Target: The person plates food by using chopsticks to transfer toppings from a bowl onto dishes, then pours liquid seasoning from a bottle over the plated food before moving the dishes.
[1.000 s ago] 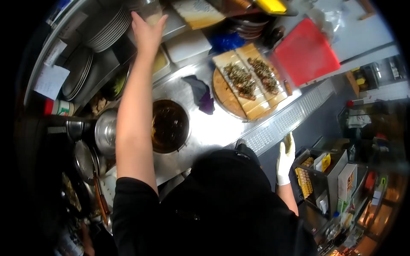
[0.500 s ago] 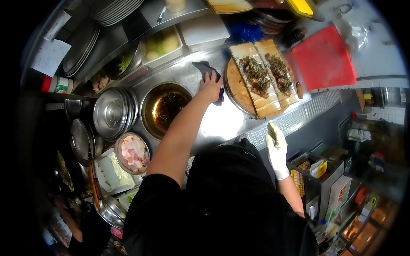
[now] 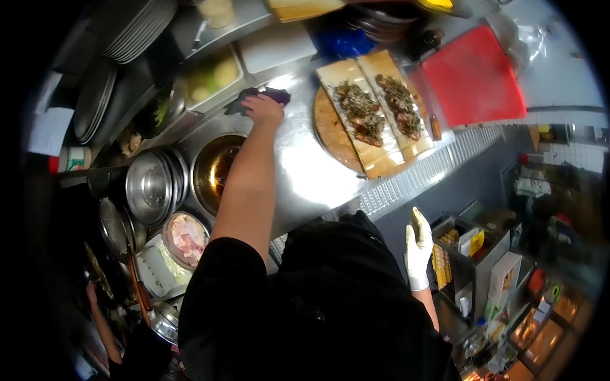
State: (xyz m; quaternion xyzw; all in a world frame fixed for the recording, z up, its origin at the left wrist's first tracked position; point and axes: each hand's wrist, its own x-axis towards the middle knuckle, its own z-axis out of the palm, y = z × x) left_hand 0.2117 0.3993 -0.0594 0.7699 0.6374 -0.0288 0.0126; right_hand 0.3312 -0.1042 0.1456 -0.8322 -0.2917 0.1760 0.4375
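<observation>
My bare left hand presses on a dark cloth on the steel counter, near the white containers. The cloth is bunched under and around my fingers. My right hand, in a pale glove, hangs off the counter's front edge with its fingers stretched out and nothing in it. Two long rectangular plates with herb-topped food lie side by side on a round wooden board. Left of my forearm is a round pot of dark liquid, partly hidden by the arm.
A red cutting board lies at the right. Metal bowls, a bowl of raw meat and a tray of shredded food stand left. Another person's arm shows at lower left. Stacked plates are upper left.
My left hand first came down from the shelf onto the cloth, then moved left and away from me with it. My gloved right hand moved up, then back down slightly, still spread.
</observation>
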